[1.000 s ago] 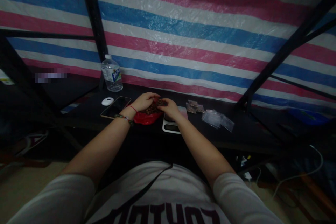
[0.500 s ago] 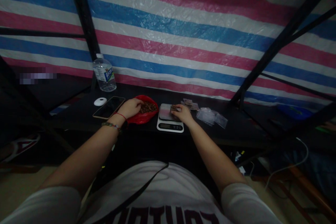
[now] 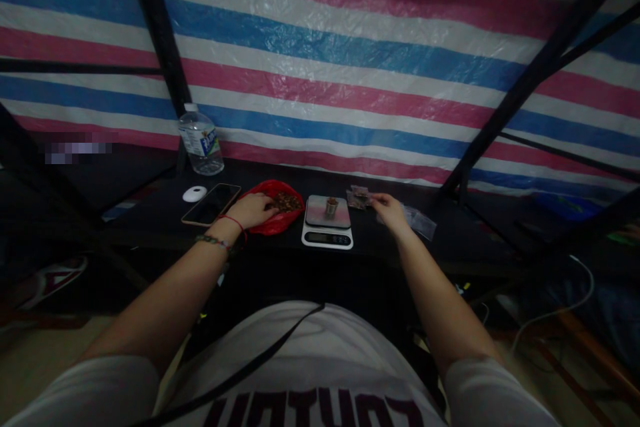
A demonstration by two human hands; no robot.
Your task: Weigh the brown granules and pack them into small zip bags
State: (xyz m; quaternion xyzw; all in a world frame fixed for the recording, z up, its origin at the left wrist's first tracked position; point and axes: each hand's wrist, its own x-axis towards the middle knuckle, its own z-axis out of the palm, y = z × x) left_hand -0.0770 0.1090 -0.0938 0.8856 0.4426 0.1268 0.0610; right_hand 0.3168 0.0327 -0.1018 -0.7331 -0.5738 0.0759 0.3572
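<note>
My left hand (image 3: 254, 209) lies over the left side of an open red plastic bag (image 3: 273, 225). Its fingers are drawn together, with the tips at the small brown pieces (image 3: 287, 201) inside; whatever they pinch is too small to make out. On the steel plate of a white digital scale (image 3: 327, 240) stands a small metal cup (image 3: 331, 207) with brown content at its top. To the right of the scale, my right hand (image 3: 393, 211) has its fingertips closed at the edge of small filled clear plastic bags (image 3: 359, 197). Flat clear bags (image 3: 421, 223) lie partly behind this hand.
Left of the red bag lie a dark phone (image 3: 212, 204) and a round white case (image 3: 195, 194). A clear plastic bottle (image 3: 201, 141) stands behind them. Black metal posts (image 3: 163, 33) rise at both sides before a striped plastic sheet (image 3: 320, 73). A blue item (image 3: 565, 207) sits far right.
My right hand has let go of the metal cup on the scale and moved right to the small filled bags. My left hand has shifted slightly to the right and lower in the red bag.
</note>
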